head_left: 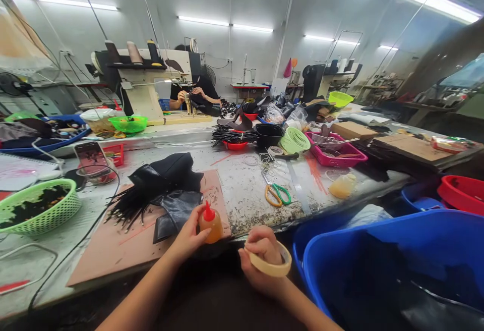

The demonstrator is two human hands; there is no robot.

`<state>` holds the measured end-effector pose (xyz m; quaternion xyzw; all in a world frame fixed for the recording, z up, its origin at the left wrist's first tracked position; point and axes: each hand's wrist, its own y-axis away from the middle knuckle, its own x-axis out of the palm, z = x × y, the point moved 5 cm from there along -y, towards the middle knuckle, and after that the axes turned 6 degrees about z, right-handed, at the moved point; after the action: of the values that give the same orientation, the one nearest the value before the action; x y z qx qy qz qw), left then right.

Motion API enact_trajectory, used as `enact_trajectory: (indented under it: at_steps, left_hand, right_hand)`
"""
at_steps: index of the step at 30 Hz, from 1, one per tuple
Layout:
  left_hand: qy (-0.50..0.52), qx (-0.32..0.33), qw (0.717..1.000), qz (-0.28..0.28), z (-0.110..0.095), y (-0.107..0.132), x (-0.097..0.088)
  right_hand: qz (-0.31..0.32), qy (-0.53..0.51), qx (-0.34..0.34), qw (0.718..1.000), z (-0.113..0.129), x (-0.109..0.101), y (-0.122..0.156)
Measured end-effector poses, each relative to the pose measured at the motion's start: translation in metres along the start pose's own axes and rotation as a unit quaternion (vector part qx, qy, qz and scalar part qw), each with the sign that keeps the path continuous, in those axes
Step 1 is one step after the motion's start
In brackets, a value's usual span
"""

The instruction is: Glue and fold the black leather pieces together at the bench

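Counter (242, 179) before me carries a pinkish board (102, 250), where black pieces (166, 179) lie heaped — finished or not, I cannot tell. My right fingers (260, 242) curl closed on a tape roll (270, 269), no loose strip visible; my left fingers (201, 238) clasp a red-capped bottle (210, 226) by the board's edge.

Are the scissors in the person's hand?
No, the scissors lie on the table; the left hand holds a bottle and the right hand has a roll of tape.
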<state>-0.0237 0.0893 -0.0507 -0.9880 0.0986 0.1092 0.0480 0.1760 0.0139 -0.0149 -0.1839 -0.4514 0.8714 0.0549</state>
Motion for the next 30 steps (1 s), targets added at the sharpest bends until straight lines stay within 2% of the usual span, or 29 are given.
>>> enact_trajectory:
  at_steps: [3, 5, 8, 9, 10, 14, 18, 21, 24, 30]
  left_hand:
    - [-0.013, 0.027, 0.997, -0.070, -0.011, 0.022, -0.004]
    - [0.026, 0.030, 0.997, -0.071, -0.018, 0.041, 0.003]
    - [0.166, -0.039, 0.982, 0.087, -0.020, 0.064, 0.034]
    - [0.193, -0.062, 0.971, 0.128, -0.020, 0.070, 0.042]
    - [0.199, -0.078, 0.966, 0.145, -0.019, 0.073, 0.047]
    - [0.153, -0.112, 0.977, 0.095, -0.010, 0.074, 0.047]
    - [0.188, -0.125, 0.972, 0.072, -0.003, 0.073, 0.050]
    - [0.181, -0.114, 0.973, 0.091, -0.005, 0.074, 0.054]
    - [0.132, -0.092, 0.979, 0.122, -0.009, 0.075, 0.057]
    - [0.072, -0.067, 0.992, 0.078, -0.004, 0.076, 0.050]
  right_hand:
    - [0.040, -0.017, -0.048, 0.998, 0.017, 0.016, -0.004]
    - [0.065, -0.044, -0.083, 0.993, 0.026, 0.026, -0.004]
    - [0.114, -0.065, -0.122, 0.984, 0.035, 0.039, 0.001]
    - [0.126, -0.057, -0.124, 0.983, 0.035, 0.043, 0.004]
    - [0.134, -0.043, -0.121, 0.983, 0.035, 0.046, 0.007]
    - [0.157, 0.000, -0.088, 0.984, 0.028, 0.049, 0.020]
    - [0.191, -0.023, -0.048, 0.980, 0.023, 0.047, 0.028]
    - [0.188, -0.062, -0.054, 0.979, 0.024, 0.045, 0.030]
    - [0.186, -0.081, -0.063, 0.977, 0.026, 0.045, 0.029]
    - [0.187, -0.087, -0.061, 0.977, 0.027, 0.049, 0.030]
